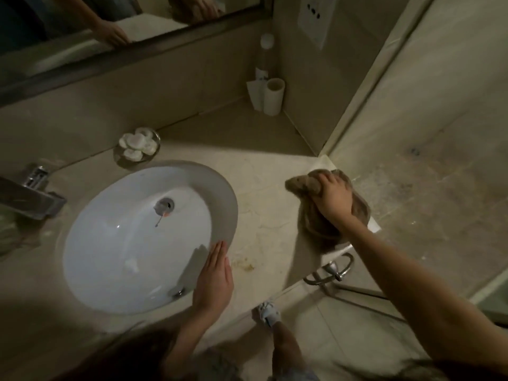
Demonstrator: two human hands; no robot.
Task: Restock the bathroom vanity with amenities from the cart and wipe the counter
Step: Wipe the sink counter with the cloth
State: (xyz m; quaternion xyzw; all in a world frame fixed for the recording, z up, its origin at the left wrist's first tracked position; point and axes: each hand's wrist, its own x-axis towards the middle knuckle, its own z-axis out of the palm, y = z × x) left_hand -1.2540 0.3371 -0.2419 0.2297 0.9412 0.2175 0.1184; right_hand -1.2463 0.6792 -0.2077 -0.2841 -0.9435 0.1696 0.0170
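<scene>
My right hand (pixel 331 196) grips a bunched brown cloth (pixel 310 215) at the right end of the marble counter (pixel 264 171), close to the corner by the shower wall. My left hand (pixel 214 279) lies flat with straight fingers on the counter at the right rim of the white oval sink (pixel 115 243). A brownish stain (pixel 244 265) marks the counter just right of my left hand. A small glass dish of round white soaps (pixel 137 145) stands behind the sink.
A paper cup (pixel 273 96), folded paper and a tall clear bottle (pixel 265 56) stand in the back corner. The chrome faucet (pixel 30 196) is at the left. A metal towel ring (pixel 334 268) hangs below the counter's front right edge. A mirror (pixel 110 37) runs above.
</scene>
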